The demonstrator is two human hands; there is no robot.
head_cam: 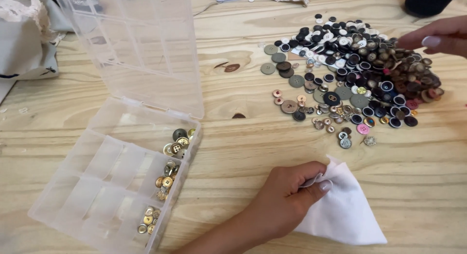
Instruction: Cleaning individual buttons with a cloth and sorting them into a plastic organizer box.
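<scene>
The right hand (440, 37) enters at the upper right edge, cut off at the frame; only extended fingers show above the pile of mixed buttons (355, 74), and whether they grip anything cannot be told. The left hand (287, 198) is closed, pinching one corner of a white cloth (343, 208) that lies flat on the wooden table (243, 152), near the pile. A clear plastic compartment box (107, 181) stands open at left, its lid (138, 49) raised and partly out of frame. Three compartments along its right side hold gold-coloured metal buttons (168, 178); the others appear bare. A dark object at top right is cut off.
</scene>
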